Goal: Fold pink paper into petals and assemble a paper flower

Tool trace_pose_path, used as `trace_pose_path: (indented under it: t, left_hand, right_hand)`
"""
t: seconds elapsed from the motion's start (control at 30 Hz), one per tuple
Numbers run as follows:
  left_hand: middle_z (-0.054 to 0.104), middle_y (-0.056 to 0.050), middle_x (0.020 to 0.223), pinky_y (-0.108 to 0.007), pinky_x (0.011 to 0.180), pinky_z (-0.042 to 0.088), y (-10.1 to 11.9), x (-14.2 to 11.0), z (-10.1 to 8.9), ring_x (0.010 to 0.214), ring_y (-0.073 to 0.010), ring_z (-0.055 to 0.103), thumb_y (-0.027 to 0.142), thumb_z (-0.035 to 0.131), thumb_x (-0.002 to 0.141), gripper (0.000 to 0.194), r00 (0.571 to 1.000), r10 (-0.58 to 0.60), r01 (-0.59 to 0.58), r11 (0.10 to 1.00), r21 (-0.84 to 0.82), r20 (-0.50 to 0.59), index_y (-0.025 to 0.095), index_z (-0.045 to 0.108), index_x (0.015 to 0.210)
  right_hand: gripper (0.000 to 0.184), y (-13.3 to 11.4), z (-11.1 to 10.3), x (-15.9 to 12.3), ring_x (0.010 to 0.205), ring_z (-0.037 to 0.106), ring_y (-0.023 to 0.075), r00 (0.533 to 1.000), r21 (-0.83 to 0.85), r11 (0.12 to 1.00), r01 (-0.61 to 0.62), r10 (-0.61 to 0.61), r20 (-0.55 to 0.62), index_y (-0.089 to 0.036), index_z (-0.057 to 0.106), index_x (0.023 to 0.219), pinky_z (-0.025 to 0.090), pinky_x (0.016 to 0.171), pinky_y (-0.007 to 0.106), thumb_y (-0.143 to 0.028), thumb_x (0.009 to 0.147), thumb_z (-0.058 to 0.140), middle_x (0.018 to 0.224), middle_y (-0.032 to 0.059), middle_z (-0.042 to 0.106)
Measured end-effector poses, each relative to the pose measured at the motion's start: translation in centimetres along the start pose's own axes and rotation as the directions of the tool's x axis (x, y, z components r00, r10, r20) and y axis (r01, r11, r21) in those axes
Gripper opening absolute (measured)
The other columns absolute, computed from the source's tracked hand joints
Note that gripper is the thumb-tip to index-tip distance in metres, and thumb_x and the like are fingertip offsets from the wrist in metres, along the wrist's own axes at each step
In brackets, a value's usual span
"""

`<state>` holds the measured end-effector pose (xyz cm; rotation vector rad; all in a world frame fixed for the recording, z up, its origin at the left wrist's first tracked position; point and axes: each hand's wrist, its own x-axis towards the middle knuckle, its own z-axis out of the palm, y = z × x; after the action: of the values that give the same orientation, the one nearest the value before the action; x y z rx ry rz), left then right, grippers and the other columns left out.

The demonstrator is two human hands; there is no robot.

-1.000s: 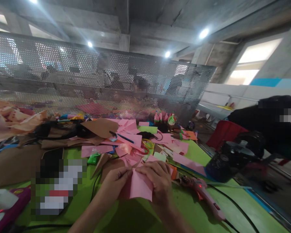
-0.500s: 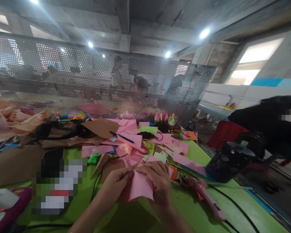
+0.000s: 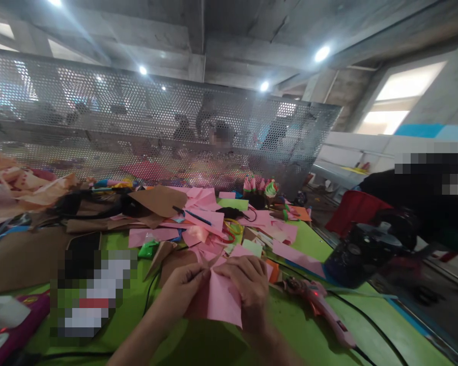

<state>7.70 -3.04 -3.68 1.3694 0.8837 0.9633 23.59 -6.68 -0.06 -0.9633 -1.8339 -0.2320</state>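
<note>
Your green table [image 3: 286,325] bears heaped pink paper scraps [image 3: 204,201], brown sheets [image 3: 23,259] on the left, and a green packet [image 3: 148,249]. On the right lies a pink glue gun [image 3: 330,315] (its little red light is glowing).

left hand [image 3: 186,288]: bare | right hand [image 3: 248,284]: bare | left forearm [image 3: 147,333]: uncovered to view's lower edge | right forearm [image 3: 272,341]: likewise | fine detail: too blurred to tell

A perforated metal screen [image 3: 137,122] spans nine to one o'clock beneath a grey concrete ceiling [image 3: 236,30]; a bright window [image 3: 410,81] glows at two o'clock.
</note>
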Motion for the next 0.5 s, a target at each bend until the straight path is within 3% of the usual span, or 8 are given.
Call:
trace_pose_path:
  t: [0.2,0.4,0.5]
  left_hand:
    - [0.070,-0.003,0.076,-0.027,0.075,0.044,0.22,0.30,-0.30,0.081,-0.0215,0.060,0.042,0.058,0.082,0.031,0.987,0.126,-0.118,0.989,0.085,-0.095,0.018,0.076,0.084]
    - [0.071,-0.004,0.077,-0.029,0.075,0.047,0.57,0.18,-0.38,0.080,-0.0228,0.062,0.044,0.062,0.078,0.030,0.953,0.132,-0.111,0.990,0.091,-0.272,0.018,0.076,0.080]
    - [0.073,-0.004,0.082,-0.029,0.078,0.048,0.85,0.12,-0.41,0.085,-0.0237,0.064,0.044,0.063,0.077,0.029,0.935,0.133,-0.121,0.991,0.058,-0.329,0.019,0.077,0.084]
  right_hand:
    - [0.028,0.25,0.26,-0.47,0.086,0.054,0.0224,0.999,-0.040,0.999,0.006,-0.004,0.045,-0.027,0.070,0.107,0.033,0.075,0.037,-0.013,0.085,0.059,0.093,0.0032,0.068]
    - [0.031,0.36,0.28,-0.73,0.088,0.053,0.0240,0.988,-0.064,0.998,-0.018,0.028,0.149,-0.026,0.067,0.115,0.035,0.076,0.038,-0.017,0.086,0.060,0.095,0.0054,0.067]
    - [0.030,0.38,0.40,-0.69,0.087,0.054,0.0238,0.989,-0.035,0.999,-0.023,0.028,0.148,-0.025,0.067,0.114,0.036,0.075,0.037,-0.017,0.086,0.061,0.094,0.0058,0.068]
